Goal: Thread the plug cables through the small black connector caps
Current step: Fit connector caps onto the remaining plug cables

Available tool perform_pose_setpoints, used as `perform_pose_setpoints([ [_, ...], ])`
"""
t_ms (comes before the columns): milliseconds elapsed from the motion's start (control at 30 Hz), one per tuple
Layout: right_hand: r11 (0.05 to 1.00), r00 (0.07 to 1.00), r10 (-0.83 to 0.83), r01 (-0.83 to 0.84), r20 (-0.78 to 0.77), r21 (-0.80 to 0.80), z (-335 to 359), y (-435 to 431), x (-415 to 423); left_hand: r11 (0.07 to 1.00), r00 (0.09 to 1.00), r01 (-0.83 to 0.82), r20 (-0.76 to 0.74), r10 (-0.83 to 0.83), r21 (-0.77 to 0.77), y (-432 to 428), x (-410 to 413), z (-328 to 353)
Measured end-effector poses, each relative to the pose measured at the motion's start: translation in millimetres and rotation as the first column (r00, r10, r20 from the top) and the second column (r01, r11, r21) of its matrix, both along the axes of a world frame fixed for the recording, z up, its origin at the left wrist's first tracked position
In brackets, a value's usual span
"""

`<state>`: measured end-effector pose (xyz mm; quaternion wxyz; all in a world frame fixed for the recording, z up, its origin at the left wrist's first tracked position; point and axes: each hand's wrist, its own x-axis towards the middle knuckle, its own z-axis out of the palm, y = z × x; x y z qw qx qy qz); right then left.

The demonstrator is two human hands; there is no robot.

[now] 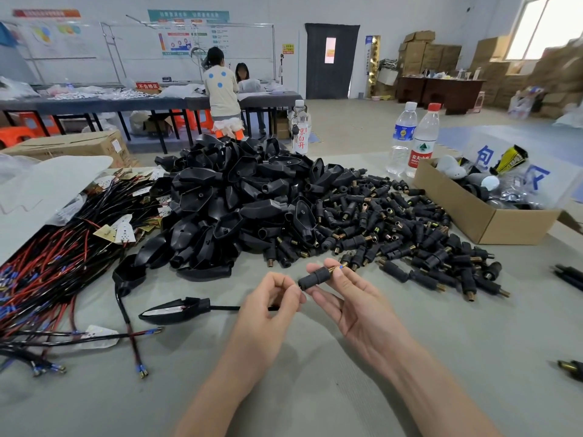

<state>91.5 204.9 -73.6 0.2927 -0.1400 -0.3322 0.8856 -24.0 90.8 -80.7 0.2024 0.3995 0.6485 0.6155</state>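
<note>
My right hand (344,298) pinches a small black connector cap (314,278) with a brass spring end, held just above the table. A blue wire tip shows at the spring end by my right fingertips. My left hand (271,302) pinches the black plug cable (243,308) right behind the cap. The cable runs left to a black plug shell (176,310) lying on the table. A heap of loose connector caps (410,228) lies beyond my hands.
A pile of black plug shells (239,197) fills the table's middle. Red and black cables (56,266) lie at the left. A cardboard box (485,216) and two water bottles (413,140) stand at the right. Several finished pieces (568,275) lie at the right edge.
</note>
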Motion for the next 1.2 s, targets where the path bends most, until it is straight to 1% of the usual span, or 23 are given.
perform_pose_setpoints([
  [133, 1.000, 1.000, 0.010, -0.010, 0.015, -0.008, 2, 1, 0, 1.000, 1.000, -0.020, -0.024, 0.020, 0.017, 0, 0, 0],
  [267, 1.000, 1.000, 0.021, -0.021, 0.017, 0.004, 5, 1, 3, 0.998, 1.000, -0.010, 0.016, 0.009, 0.057, 0, -4, -1],
  [400, 0.999, 0.999, 0.015, -0.017, 0.038, 0.047, 5, 0, 2, 0.997, 0.999, -0.004, 0.041, 0.001, 0.074, 1, -8, -2],
  [500, 0.998, 0.999, -0.002, -0.001, 0.051, 0.059, 5, 2, 2, 0.998, 1.000, 0.005, 0.030, -0.006, 0.055, -1, -11, -3],
  [667, 0.999, 0.998, -0.030, 0.029, 0.046, 0.022, 5, 5, 4, 0.999, 0.998, -0.029, -0.055, 0.027, -0.030, -1, -14, -7],
  [867, 0.998, 0.996, -0.001, -0.005, 0.093, 0.065, 6, 1, 3, 0.998, 0.997, -0.067, 0.041, 0.068, -0.010, 0, -14, -4],
  [933, 0.997, 0.994, -0.007, -0.002, 0.110, 0.081, 6, 2, 4, 0.998, 0.997, -0.068, 0.046, 0.068, -0.001, 0, -15, -4],
  [1000, 0.995, 0.992, -0.016, 0.004, 0.128, 0.097, 7, 2, 5, 0.999, 0.999, -0.037, -0.012, 0.037, -0.010, -1, -14, -4],
  [1100, 0.993, 0.988, -0.029, 0.011, 0.153, 0.118, 7, 2, 5, 0.999, 0.989, 0.001, -0.149, -0.009, -0.051, -2, -11, -7],
  [1200, 0.988, 0.982, -0.039, 0.010, 0.186, 0.156, 7, 2, 5, 0.996, 0.962, -0.033, -0.274, 0.009, -0.083, -3, -11, -10],
])
